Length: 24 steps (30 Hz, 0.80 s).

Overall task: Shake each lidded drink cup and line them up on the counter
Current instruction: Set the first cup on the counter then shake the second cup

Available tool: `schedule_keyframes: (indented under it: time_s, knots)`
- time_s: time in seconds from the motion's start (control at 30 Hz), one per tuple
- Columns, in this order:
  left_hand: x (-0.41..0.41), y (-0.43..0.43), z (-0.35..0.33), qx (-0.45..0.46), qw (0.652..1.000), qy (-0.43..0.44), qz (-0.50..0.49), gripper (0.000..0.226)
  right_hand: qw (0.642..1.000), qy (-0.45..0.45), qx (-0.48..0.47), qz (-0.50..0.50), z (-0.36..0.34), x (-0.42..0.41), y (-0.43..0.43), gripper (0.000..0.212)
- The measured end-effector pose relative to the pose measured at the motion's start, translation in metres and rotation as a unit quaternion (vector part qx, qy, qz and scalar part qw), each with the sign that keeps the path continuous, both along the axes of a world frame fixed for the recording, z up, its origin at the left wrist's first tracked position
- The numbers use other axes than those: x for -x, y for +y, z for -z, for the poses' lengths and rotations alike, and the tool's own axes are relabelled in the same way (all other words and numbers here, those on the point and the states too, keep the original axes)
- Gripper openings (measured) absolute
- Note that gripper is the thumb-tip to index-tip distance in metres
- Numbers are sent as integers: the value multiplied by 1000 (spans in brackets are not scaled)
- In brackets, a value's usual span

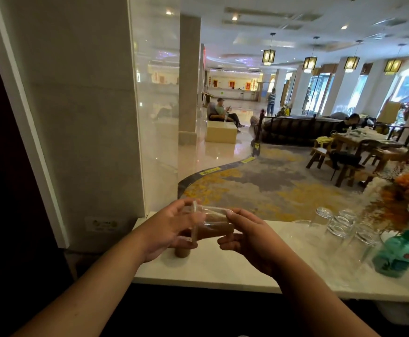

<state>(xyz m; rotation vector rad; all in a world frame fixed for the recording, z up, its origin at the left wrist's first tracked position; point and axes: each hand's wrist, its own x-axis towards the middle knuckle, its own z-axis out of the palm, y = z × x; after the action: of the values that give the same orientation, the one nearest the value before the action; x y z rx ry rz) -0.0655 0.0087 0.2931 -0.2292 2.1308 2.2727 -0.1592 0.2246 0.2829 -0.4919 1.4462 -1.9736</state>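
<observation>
A clear lidded drink cup (213, 226) with brown liquid lies on its side in the air above the white counter (222, 268). My left hand (171, 229) grips its lid end and my right hand (244, 239) grips its base end. Below my left hand a second cup (182, 251) of brown drink stands on the counter, mostly hidden by the hand.
Several upturned clear glasses (342, 226) stand on the counter at the right, next to a teal bottle (396, 255) and a flower arrangement (402, 198). A stone pillar (82, 117) rises at the left. Beyond the counter lies a lobby with seated people.
</observation>
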Motion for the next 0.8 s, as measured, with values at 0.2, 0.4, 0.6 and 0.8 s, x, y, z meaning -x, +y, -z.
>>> schedule_keyframes:
  time_s: [0.2,0.4,0.6,0.8]
  knots:
    - [2,0,6,-18,999,-36,-10,60,999,16,27,-11,5,-1,0,46]
    - [-2,1,7,-4,1000,13,-4,63,999,-37,6,-10,8,-3,-2,37]
    - [1,6,7,10,999,-48,-9,66,999,-12,33,-12,12,-2,0,41]
    - [0,4,16,-58,998,-11,-14,66,999,-46,6,-8,14,1,0,37]
